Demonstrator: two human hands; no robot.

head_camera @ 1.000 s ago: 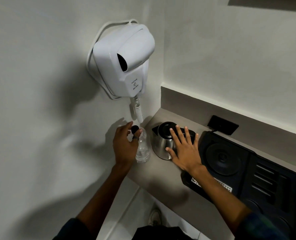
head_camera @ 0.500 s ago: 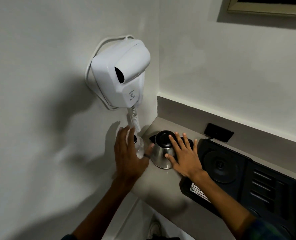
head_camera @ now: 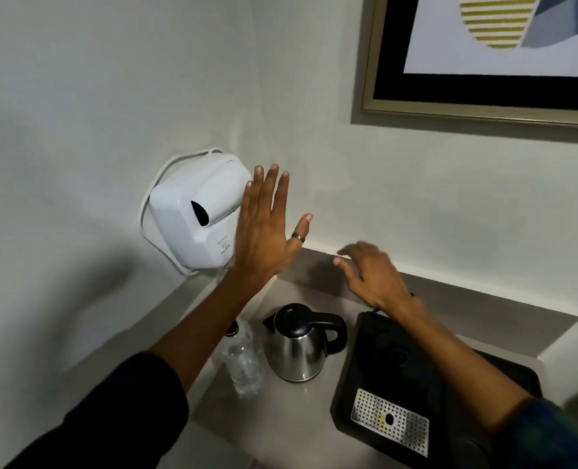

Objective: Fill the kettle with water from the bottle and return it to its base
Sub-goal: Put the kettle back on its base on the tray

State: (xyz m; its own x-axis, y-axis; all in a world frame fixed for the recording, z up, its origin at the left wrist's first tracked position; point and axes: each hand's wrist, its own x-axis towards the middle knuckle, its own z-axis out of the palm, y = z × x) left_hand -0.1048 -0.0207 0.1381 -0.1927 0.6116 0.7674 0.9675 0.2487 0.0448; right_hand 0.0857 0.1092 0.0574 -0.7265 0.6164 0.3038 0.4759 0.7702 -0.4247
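Both hands lifted off: left hand (head_camera: 264, 238) and right hand (head_camera: 372, 275) spread, empty; bottle (head_camera: 243, 363), kettle (head_camera: 297, 343) ungrasped, filling unstarted.

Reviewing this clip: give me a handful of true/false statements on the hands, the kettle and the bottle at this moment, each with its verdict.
1. The left hand grips the water bottle. False: it is raised, open, holding nothing.
2. The kettle stands on the counter, between the bottle and the black tray. True.
3. The kettle's lid is open. False: it is closed.
4. The right hand is empty, above the counter. True.
5. The bottle lies on its side. False: it stands upright beside the kettle.
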